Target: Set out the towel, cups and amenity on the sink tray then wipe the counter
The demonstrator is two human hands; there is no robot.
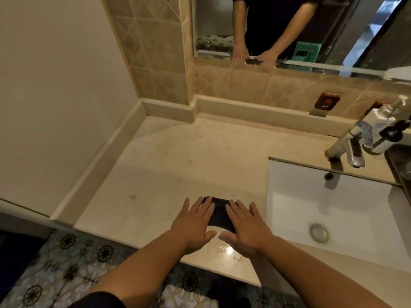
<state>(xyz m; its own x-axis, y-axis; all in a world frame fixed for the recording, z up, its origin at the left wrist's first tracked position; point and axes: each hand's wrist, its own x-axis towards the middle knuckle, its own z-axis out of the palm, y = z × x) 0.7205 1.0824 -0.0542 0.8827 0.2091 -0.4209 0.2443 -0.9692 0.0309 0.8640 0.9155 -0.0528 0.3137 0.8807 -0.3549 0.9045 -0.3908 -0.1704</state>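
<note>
Lower centre of the frame: both hands flat, fingers spread, pressing a small dark cloth point(219, 213) onto the counter point(178, 156). Left hand point(193, 223) covers its left part, right hand point(246, 225) its right; neither is gripping, palms down, thumbs nearly meeting at the near edge. Cloth looks folded into a rough rectangle, black or very dark; can't tell from this view whether it's a wiping rag or the towel itself. Judging by how it lies flat and conforms under the palms: soft, light, limp, probably grippy on stone if damp. Best handled by flat palm pressure for wiping, or pinched at a folded edge to lift so it doesn't unfold. Counter is beige polished stone, faintly speckled, with a glare patch just below the thumbs, possibly wet. Raised stone lip runs along the back and left edge against tan diagonal-pattern tile. White rectangular sink point(300, 196), glazed and smooth, sits right of the hands, with a metal drain ring at lower right. Chrome faucet point(349, 147) at right, a white pump bottle point(382, 116) behind it in a dark holder. Dark tray edge point(400, 165) just visible at far right; no cups or amenity in view. Mirror point(289, 30) across the top reflects the forearms.
</note>
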